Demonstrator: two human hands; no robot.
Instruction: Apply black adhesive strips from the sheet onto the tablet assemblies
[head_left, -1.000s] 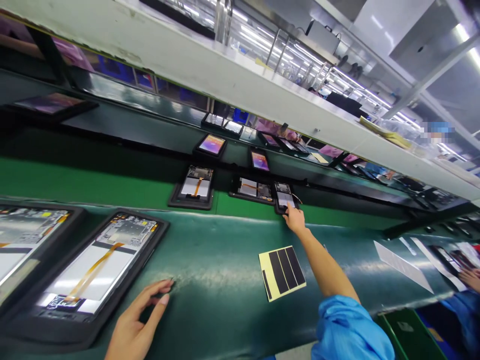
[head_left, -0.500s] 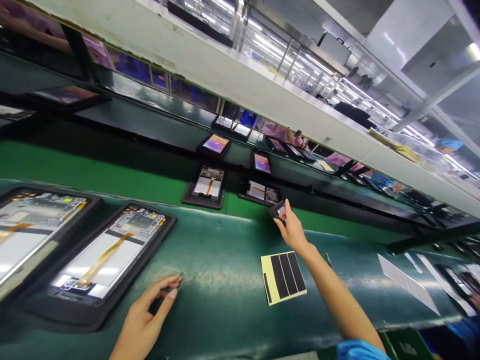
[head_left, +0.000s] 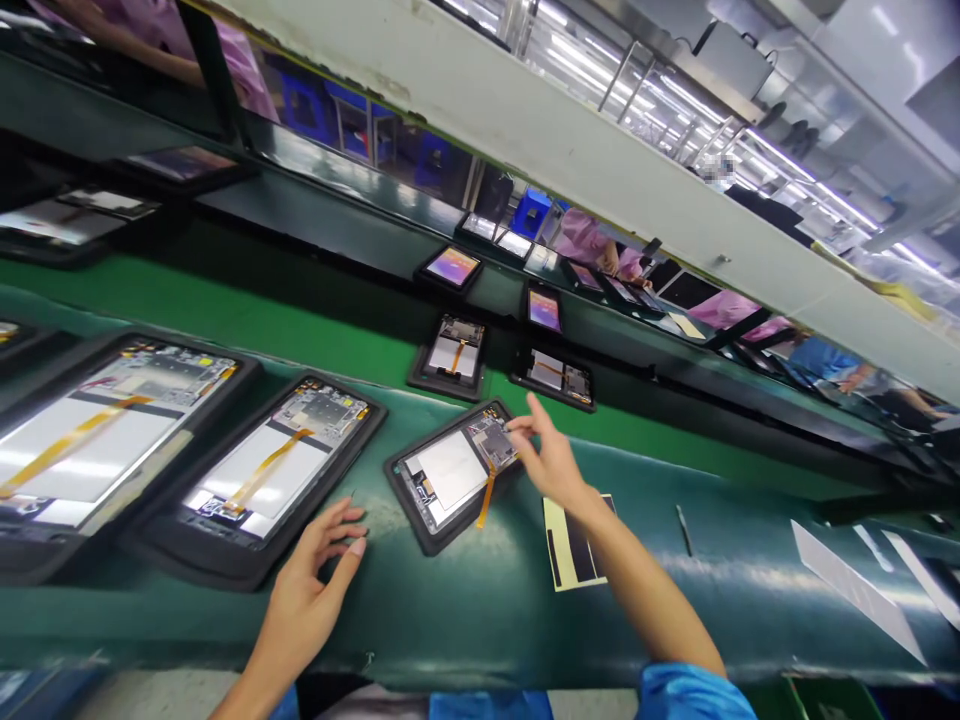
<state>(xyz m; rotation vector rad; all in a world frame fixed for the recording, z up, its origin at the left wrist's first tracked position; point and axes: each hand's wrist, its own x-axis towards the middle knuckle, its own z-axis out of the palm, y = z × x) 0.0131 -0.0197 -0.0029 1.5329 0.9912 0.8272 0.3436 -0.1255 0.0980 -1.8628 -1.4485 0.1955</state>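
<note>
Black tablet lay aslant on bench

On my feed, its long axis ran lower left to upper right, board end toward the right hand, whose grip I couldn't tell; the left hand was loosely open.

I see a bright blue sleeve, shiny and full of wrinkles. It stops partway, so the right forearm is bare. The right hand and left hand are bare too, with slim fingers. More blue cloth shows low down, in the middle.
</note>
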